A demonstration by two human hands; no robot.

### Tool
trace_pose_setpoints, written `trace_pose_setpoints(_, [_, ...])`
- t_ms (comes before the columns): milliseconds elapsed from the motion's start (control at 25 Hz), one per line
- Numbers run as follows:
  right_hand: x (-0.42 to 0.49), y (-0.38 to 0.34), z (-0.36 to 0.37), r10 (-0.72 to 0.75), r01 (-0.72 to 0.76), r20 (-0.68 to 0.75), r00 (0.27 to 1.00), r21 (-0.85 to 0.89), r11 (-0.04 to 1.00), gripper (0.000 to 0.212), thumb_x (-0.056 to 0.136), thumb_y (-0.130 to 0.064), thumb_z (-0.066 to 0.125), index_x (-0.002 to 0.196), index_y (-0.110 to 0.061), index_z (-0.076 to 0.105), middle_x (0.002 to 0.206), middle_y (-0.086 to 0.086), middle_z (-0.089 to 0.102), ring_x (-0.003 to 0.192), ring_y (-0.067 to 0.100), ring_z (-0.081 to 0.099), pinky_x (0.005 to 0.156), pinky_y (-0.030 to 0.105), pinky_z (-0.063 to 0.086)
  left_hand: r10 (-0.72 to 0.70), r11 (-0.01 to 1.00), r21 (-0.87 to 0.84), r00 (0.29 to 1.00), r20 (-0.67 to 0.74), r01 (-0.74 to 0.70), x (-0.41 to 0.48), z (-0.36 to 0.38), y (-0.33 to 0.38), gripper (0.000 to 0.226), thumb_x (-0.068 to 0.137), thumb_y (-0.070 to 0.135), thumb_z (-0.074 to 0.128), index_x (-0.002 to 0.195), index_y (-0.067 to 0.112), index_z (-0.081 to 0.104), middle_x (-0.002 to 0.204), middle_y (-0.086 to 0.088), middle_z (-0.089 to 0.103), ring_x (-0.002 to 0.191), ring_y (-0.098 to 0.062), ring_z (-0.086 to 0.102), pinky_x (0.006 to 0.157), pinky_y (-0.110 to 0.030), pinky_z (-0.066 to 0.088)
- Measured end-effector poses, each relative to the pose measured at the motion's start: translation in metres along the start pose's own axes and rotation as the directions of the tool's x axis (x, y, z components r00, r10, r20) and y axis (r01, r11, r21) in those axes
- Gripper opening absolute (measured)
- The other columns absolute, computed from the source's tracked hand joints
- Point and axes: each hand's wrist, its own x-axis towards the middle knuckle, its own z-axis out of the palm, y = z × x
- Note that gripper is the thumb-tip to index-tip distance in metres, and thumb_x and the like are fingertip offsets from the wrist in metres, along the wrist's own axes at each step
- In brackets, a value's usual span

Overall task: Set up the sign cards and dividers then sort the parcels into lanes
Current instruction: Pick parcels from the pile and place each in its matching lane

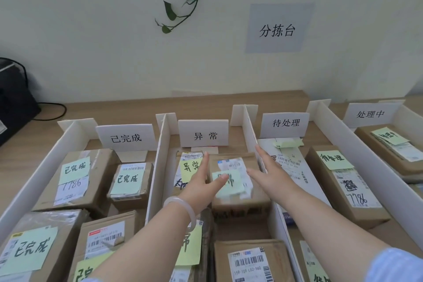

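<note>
While sign cards (203, 136) and dividers (158, 167) stand and sorting looks nearly done, our left hand (199, 183) and right hand (270, 174) flank the twelve-o'clock parcel (240, 204), fingers straight, gripping nothing.

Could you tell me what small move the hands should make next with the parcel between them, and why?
Probably draw both hands back. The left hand and right hand lie open against the parcel, which already rests in the lane below the 异常 sign card, seemingly matching its green note.

wall (91, 30): pale cream, evenly lit | on wall: grey paper sign (278, 28), green vine (183, 0) hanging from above | surface (114, 105): light wood | far left: black device (13, 103), black cable (55, 110)
</note>
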Motion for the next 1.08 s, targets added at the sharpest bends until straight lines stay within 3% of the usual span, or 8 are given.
trace_pose_setpoints(280, [-0.039, -0.03, -0.004, -0.052, 0.055, 0.024, 0.998, -0.138, 0.989, 0.07, 0.095, -0.044, 0.057, 0.153, -0.042, 0.018, 0.161, -0.009, 0.019, 0.148, 0.014, 0.015, 0.117, 0.037, 0.019, 0.045, 0.988, 0.149, 0.999, -0.026, -0.041, -0.048, -0.02, 0.009, 0.086, 0.092, 0.055, 0.057, 0.154, 0.046, 0.0, 0.164, 0.008, 0.016, 0.149, -0.018, 0.022, 0.118, -0.041, 0.028])
trace_pose_setpoints(440, [-0.082, -0.07, -0.002, -0.103, 0.111, 0.048, 0.994, -0.208, 0.972, 0.072, 0.092, -0.051, 0.057, 0.152, -0.044, 0.018, 0.161, -0.008, 0.019, 0.148, 0.015, 0.017, 0.117, 0.039, 0.02, 0.143, 0.951, 0.285, 0.988, -0.052, -0.122, -0.095, -0.05, 0.027, 0.084, 0.094, 0.052, 0.057, 0.157, 0.039, 0.003, 0.163, 0.008, 0.017, 0.149, -0.016, 0.021, 0.115, -0.035, 0.025])
trace_pose_setpoints(600, [-0.134, -0.12, 0.008, -0.155, 0.17, 0.071, 0.985, -0.328, 0.929, 0.077, 0.09, -0.054, 0.059, 0.152, -0.047, 0.015, 0.162, -0.01, 0.011, 0.149, 0.014, 0.016, 0.118, 0.039, 0.02, 0.247, 0.887, 0.416, 0.967, -0.064, -0.199, -0.159, -0.093, 0.04, 0.087, 0.091, 0.054, 0.059, 0.156, 0.036, 0.004, 0.164, 0.008, 0.016, 0.15, -0.012, 0.017, 0.121, -0.039, 0.021])
trace_pose_setpoints(800, [-0.224, -0.187, 0.064, -0.241, 0.281, 0.144, 0.96, -0.543, 0.792, 0.092, 0.082, -0.063, 0.063, 0.153, -0.048, 0.007, 0.162, -0.017, 0.001, 0.15, 0.012, 0.01, 0.12, 0.043, 0.019, 0.301, 0.641, 0.754, 0.951, -0.075, -0.143, -0.278, -0.172, 0.032, 0.088, 0.088, 0.066, 0.053, 0.153, 0.048, -0.002, 0.165, 0.013, 0.001, 0.152, -0.017, 0.007, 0.123, -0.045, 0.016])
trace_pose_setpoints(1000, [-0.306, -0.27, 0.147, -0.348, 0.421, 0.247, 0.904, -0.654, 0.628, 0.102, 0.075, -0.071, 0.064, 0.152, -0.048, 0.002, 0.163, -0.017, -0.003, 0.15, 0.014, 0.006, 0.121, 0.046, 0.019, 0.344, 0.375, 0.927, 0.928, -0.142, 0.003, -0.423, -0.262, 0.01, 0.09, 0.087, 0.071, 0.049, 0.154, 0.045, -0.005, 0.165, 0.009, -0.006, 0.152, -0.015, -0.001, 0.124, -0.044, 0.006])
trace_pose_setpoints(1080, [-0.342, -0.317, 0.183, -0.414, 0.494, 0.29, 0.863, -0.657, 0.57, 0.101, 0.075, -0.071, 0.064, 0.152, -0.05, 0.002, 0.163, -0.016, -0.004, 0.15, 0.015, 0.007, 0.121, 0.043, 0.017, 0.35, 0.32, 0.942, 0.912, -0.214, 0.098, -0.486, -0.306, 0.002, 0.091, 0.087, 0.071, 0.049, 0.155, 0.042, -0.004, 0.166, 0.007, -0.006, 0.152, -0.016, -0.002, 0.124, -0.046, 0.006])
